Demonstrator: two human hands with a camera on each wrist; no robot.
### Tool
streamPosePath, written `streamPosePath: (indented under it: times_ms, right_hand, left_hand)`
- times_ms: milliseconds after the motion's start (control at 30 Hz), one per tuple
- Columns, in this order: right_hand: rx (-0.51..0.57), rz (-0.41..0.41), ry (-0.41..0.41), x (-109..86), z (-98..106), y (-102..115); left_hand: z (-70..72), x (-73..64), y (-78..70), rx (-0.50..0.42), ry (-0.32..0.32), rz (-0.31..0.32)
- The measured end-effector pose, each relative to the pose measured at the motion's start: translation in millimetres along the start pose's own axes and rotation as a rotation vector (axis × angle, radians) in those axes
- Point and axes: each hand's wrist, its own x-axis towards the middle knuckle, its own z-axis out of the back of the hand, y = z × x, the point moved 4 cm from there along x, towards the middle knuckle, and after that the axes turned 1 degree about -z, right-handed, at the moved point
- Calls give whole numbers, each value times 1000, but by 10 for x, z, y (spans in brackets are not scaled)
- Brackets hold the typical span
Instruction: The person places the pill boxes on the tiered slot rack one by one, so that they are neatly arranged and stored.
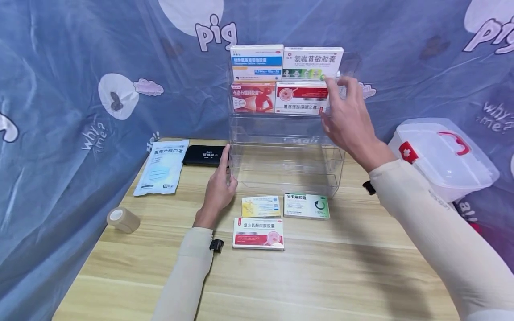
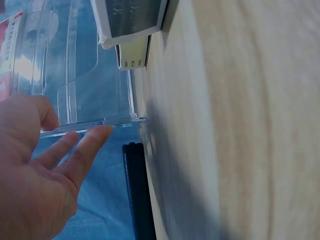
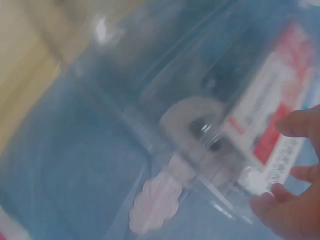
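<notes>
A clear stepped display rack (image 1: 287,183) stands on the table. My left hand (image 1: 218,189) rests against its left side, fingers extended along the edge; the left wrist view shows the fingertips (image 2: 102,131) at the clear panel. High on the right, my right hand (image 1: 349,111) is at the right end of an upside-down red-and-white medicine box (image 1: 302,99), fingertips at its edge. Beside that box stands a red capsule box (image 1: 254,98). Behind are a blue-and-white box (image 1: 257,63) and a white-and-green box (image 1: 312,62). The right wrist view is blurred.
In front of the rack lie a yellow-and-white box (image 1: 261,207), a green-and-white box (image 1: 306,206) and another red-and-white box (image 1: 258,233). Leftward are a mask packet (image 1: 162,167), a black case (image 1: 204,155) and a tan roll (image 1: 124,220). A first-aid case (image 1: 445,156) stands right.
</notes>
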Motion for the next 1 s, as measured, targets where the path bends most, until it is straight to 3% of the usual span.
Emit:
streamPosePath:
  times_ms: [100,167,433,567,733,867,1000]
  right_hand:
    - [131,-47,4,-208,33,40]
    - [198,-94,61,-386,26,35]
    - [320,-170,504,-1253,-331,-198]
    - [304,-222,592,-1627,-527,-353]
    - [283,-262,670,-1860,-720,-445]
    - [262,-293,737,-1934,-846,-464]
    - [221,-330,755,-1975,-901,-488]
  left_hand:
    - [22,-6,7,-2,-11,-3]
    - [23,-5,10,-7,-9,-6]
    - [-16,0,-12,-6,13,12]
    - [-22,13,-25,-1,13,6]
    - [1,23,-25,12,-10,0]
    - [5,23,-21,7,-7,1]
    - [-9,20,-14,4,2,13]
